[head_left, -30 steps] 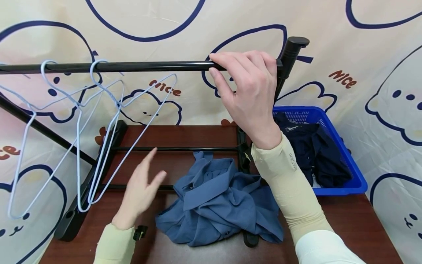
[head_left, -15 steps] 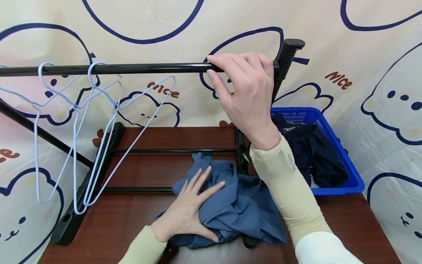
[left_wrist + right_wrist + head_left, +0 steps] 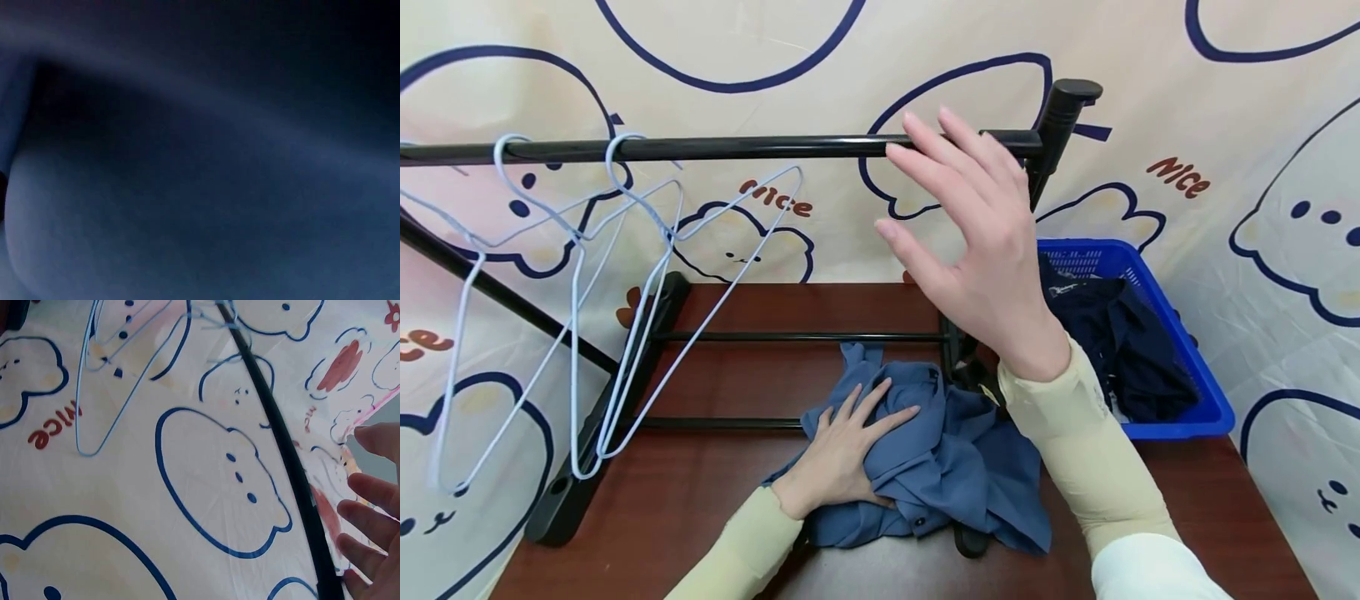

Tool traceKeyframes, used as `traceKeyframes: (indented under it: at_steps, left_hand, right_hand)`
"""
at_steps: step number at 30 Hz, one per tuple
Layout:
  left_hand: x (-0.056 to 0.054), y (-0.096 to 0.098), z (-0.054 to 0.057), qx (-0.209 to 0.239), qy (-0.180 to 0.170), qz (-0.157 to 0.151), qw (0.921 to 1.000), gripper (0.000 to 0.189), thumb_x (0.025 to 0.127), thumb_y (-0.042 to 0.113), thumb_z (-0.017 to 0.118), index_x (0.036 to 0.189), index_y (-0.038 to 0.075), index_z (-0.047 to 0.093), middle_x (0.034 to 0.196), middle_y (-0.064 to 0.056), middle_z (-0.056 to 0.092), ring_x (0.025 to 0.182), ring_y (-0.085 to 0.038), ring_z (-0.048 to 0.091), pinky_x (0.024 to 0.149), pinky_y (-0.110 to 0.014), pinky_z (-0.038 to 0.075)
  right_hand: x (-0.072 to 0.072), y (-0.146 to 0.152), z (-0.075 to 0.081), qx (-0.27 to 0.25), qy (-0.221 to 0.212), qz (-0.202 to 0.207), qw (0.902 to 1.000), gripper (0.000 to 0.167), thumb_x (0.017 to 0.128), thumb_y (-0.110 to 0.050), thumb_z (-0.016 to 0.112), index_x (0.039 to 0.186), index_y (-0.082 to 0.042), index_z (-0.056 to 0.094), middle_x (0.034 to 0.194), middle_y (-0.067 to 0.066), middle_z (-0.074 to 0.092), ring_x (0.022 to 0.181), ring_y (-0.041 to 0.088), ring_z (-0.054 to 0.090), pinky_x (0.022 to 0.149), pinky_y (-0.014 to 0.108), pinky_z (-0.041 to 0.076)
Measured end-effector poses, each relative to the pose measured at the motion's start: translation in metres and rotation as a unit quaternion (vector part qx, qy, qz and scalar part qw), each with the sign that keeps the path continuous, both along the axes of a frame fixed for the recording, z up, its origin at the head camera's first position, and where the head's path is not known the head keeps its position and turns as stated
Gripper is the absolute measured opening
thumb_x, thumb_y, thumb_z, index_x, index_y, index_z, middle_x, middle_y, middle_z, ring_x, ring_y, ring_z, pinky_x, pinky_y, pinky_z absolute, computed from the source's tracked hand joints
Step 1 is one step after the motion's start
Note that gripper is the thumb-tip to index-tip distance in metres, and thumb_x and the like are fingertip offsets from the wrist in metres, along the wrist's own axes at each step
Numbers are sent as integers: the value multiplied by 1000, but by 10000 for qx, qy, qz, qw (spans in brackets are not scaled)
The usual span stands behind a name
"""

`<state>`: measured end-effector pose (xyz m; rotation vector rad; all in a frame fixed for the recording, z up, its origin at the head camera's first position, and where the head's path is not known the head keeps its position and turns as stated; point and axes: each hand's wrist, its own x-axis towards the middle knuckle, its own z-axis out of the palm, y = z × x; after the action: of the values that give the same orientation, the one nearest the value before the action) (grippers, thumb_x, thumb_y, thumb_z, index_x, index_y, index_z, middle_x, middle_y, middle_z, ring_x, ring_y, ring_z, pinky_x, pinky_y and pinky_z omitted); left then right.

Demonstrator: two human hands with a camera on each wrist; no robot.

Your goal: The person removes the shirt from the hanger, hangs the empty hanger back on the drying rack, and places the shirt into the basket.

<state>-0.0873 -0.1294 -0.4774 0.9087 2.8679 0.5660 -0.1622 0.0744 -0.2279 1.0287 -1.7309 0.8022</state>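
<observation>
A crumpled blue collared shirt (image 3: pixel 955 467) lies on the brown table. My left hand (image 3: pixel 850 454) rests on its left part with fingers spread; dark blue cloth (image 3: pixel 206 219) fills the left wrist view. Beside the black rack's top rail (image 3: pixel 760 148), my right hand (image 3: pixel 977 225) is raised near the right end, fingers apart and holding nothing. In the right wrist view, those fingers (image 3: pixel 369 519) are spread to the right of the rail. Light blue wire hangers (image 3: pixel 625 333) hang from the left part of the rail.
A blue plastic basket (image 3: pixel 1195 425) at the right holds dark navy clothing (image 3: pixel 1127 350). The rack's black foot (image 3: pixel 561 500) and lower bars (image 3: pixel 737 423) stand on the brown table (image 3: pixel 1210 517). Behind hangs a cartoon-printed curtain (image 3: pixel 1225 108).
My left hand has moved right from beside the shirt onto it, spreading its fingers. My right hand has let go of the top rail, fingers straightening.
</observation>
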Motion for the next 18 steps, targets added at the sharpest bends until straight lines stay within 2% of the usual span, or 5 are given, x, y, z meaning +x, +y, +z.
traceKeyframes:
  at_steps: [2,5,11,14,18]
  left_hand:
    - [-1,0,0,-18,59,-16,10000,125,55,72,89,160,47,25,170,-4,5,147,-51,18,91,-81,33]
    - [-3,0,0,-57,123,-18,9999,125,55,71,90,160,46,26,170,-4,8,147,-49,21,90,-78,37]
    - [-4,-1,-1,-37,114,-57,9999,124,57,65,93,160,45,28,169,-6,11,146,-47,24,87,-78,38]
    - [-4,-1,-1,-29,117,-22,9999,123,57,64,93,160,43,30,169,-6,13,144,-47,27,87,-79,39]
    - [-6,0,-1,-40,82,20,10000,121,58,64,93,159,43,31,168,-6,16,143,-46,31,87,-78,38]
  right_hand:
    - [9,4,-6,25,-179,204,9996,49,89,-21,77,131,2,66,142,18,57,142,29,41,117,49,23]
    - [21,12,-19,257,-535,373,9975,52,94,-30,73,134,3,63,146,19,53,144,29,38,116,51,26]
    - [44,24,-62,655,-1523,516,9848,64,100,-51,59,142,-2,58,155,14,45,146,31,34,116,53,26]
    - [56,30,-89,1109,-2239,564,9666,69,100,-55,57,150,-9,50,162,8,35,149,29,28,116,54,25]
    - [72,40,-129,1730,-3489,576,9192,76,98,-56,61,161,-23,33,168,-3,17,152,22,19,113,60,27]
